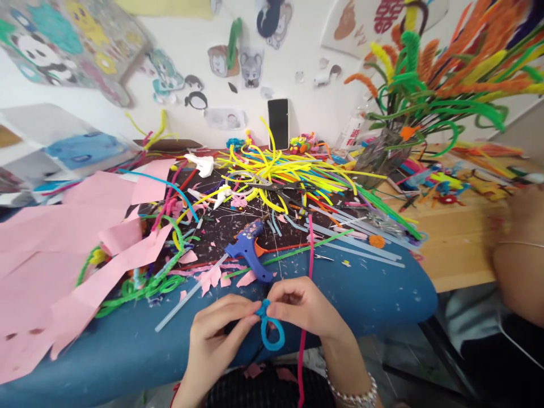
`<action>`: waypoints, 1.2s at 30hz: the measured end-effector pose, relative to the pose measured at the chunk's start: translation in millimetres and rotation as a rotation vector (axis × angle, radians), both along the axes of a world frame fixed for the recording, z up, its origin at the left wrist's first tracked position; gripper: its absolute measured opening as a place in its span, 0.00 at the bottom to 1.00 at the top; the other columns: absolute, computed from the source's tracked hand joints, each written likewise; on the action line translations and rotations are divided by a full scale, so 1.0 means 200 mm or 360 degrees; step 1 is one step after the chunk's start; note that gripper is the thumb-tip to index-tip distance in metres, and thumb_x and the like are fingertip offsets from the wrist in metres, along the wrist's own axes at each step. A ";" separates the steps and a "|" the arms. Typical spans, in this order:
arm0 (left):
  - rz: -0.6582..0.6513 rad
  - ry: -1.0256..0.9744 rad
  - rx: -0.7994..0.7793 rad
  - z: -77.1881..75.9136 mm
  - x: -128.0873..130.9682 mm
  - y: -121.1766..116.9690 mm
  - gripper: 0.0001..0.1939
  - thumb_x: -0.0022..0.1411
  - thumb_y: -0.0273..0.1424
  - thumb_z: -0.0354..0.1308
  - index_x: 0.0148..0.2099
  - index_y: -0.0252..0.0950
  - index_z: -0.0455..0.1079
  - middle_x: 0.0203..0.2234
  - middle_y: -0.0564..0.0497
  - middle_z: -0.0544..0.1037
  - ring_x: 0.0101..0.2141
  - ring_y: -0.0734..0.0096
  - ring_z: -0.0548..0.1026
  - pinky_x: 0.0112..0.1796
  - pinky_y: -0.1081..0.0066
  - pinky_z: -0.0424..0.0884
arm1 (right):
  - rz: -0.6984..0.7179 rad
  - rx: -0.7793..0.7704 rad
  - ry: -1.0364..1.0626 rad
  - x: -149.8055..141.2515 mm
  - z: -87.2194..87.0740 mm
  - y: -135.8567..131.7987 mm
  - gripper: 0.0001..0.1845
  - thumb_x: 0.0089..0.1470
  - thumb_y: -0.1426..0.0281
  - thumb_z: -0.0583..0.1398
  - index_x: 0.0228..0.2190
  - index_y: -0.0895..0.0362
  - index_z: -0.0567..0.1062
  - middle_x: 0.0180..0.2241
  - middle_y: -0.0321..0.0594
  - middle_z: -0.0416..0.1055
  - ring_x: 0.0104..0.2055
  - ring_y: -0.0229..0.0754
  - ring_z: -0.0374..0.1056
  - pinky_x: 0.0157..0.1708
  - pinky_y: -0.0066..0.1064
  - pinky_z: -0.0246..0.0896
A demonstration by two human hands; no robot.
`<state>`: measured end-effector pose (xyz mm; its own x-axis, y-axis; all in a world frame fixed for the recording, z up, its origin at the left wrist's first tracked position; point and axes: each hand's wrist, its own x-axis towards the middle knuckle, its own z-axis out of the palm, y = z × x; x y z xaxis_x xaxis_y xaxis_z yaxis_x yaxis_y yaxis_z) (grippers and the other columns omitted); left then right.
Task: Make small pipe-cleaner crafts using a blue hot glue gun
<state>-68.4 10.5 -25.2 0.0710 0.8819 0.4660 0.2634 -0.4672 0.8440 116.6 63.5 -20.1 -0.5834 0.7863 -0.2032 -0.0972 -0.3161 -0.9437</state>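
Observation:
A blue pipe cleaner is bent into a loop with a twisted knot at its top. My left hand pinches the knot from the left, thumb against forefinger. From the other side, my right hand grips the same knot, and the loop hangs below the fingers. A long pink pipe cleaner runs down past my right wrist; whether the hand touches it I cannot tell. Just beyond my hands lies a blue glue gun with a clear glue stick in its back end.
Yellow pipe cleaners and black scissors lie in a heap behind the glue gun. Pink sheets cover the left side. Clear glue sticks lie at right. A phone leans on the wall. Another person's arm is at far right.

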 end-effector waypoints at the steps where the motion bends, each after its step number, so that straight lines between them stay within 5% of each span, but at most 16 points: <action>1: 0.0015 0.0012 0.0012 0.00 0.00 0.00 0.11 0.58 0.19 0.63 0.40 0.39 0.79 0.30 0.52 0.82 0.30 0.73 0.79 0.33 0.78 0.75 | -0.0017 -0.0001 0.0009 0.00 0.00 0.00 0.14 0.40 0.63 0.73 0.23 0.60 0.79 0.20 0.35 0.73 0.22 0.34 0.67 0.25 0.25 0.60; 8: 0.0088 0.0077 0.0080 -0.01 0.01 0.00 0.11 0.58 0.20 0.63 0.41 0.38 0.78 0.30 0.50 0.82 0.30 0.70 0.80 0.32 0.75 0.76 | -0.0017 -0.0049 0.0204 -0.01 -0.04 0.00 0.16 0.43 0.65 0.72 0.35 0.58 0.80 0.23 0.33 0.77 0.23 0.34 0.72 0.25 0.24 0.66; 21: 0.0007 0.0028 0.0086 0.00 0.00 0.00 0.11 0.56 0.22 0.66 0.42 0.39 0.79 0.33 0.48 0.82 0.32 0.67 0.80 0.33 0.73 0.77 | -0.0085 -0.0229 0.0270 -0.01 -0.03 0.00 0.14 0.36 0.64 0.75 0.25 0.58 0.81 0.19 0.35 0.77 0.21 0.37 0.75 0.23 0.25 0.71; 36: -0.0246 -0.0238 -0.0092 0.01 -0.01 0.00 0.02 0.56 0.27 0.67 0.32 0.37 0.80 0.24 0.47 0.81 0.24 0.70 0.79 0.25 0.74 0.75 | 0.0018 0.0090 0.0192 0.00 -0.05 -0.02 0.11 0.35 0.65 0.75 0.24 0.55 0.83 0.21 0.38 0.79 0.24 0.39 0.76 0.24 0.25 0.72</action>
